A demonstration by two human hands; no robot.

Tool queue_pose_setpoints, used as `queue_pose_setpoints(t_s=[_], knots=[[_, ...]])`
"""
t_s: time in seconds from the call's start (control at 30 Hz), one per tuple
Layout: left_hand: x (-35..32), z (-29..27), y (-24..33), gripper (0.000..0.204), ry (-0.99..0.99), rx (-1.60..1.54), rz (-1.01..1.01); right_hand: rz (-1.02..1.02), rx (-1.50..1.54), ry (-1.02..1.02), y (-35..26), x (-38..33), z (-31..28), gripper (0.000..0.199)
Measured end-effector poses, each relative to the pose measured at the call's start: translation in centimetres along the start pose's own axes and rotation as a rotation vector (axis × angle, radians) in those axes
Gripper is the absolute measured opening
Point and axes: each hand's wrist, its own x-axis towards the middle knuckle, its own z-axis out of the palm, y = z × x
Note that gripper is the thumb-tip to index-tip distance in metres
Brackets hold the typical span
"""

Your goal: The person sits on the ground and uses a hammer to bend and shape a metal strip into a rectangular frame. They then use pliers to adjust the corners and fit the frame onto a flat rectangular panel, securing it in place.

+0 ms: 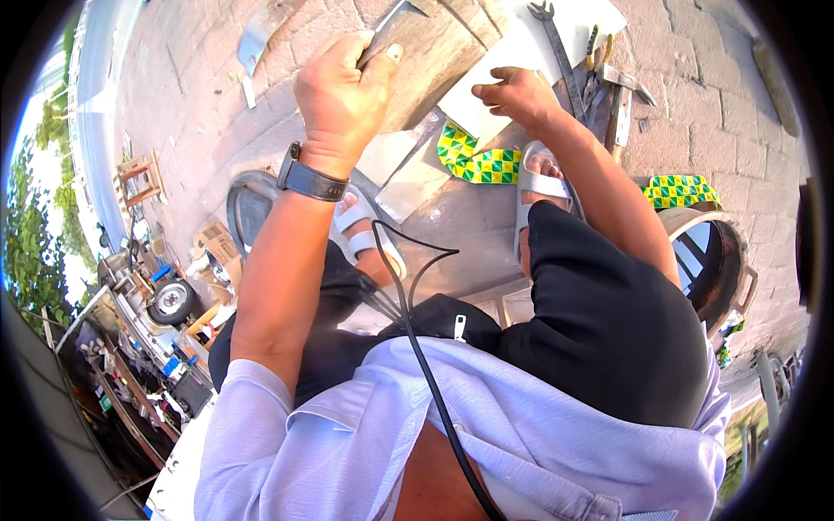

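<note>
The left hand (343, 91), watch on the wrist, has its grip closed around the handle of a metal tool (393, 24) over the paved floor (695, 95). Farther right, the right hand (519, 94) presses bent fingers on a white tile (512, 61), beside wrenches (565, 61).

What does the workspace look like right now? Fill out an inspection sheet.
Surface: paved brick ground, with a white flat board.
Job's things: grey metal hand tool in the left hand; right hand on the board.
Clutter: long dark spanner, small tools, green-yellow chequered tape, rusty round drum.
Grippers: left fist closed, right fingers curled.
Cables: black cord over the lilac shirt.
Surroundings: small wheel and scrap at left.
</note>
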Motion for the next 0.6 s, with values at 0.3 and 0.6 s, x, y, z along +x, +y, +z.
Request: queue_pose_setpoints(t_s=[0.3, 0.6], knots=[[-4.3, 2.6, 0.2, 0.019, 0.037, 0.14, 0.187, -1.09, -0.519, 0.22, -15.0, -10.6, -5.6, 0.055], [-4.8, 3.1, 0.3, 0.016, 0.087, 0.056, 0.218, -1.188, -1.164, 0.111, -16.2, -9.3, -0.3, 0.017]])
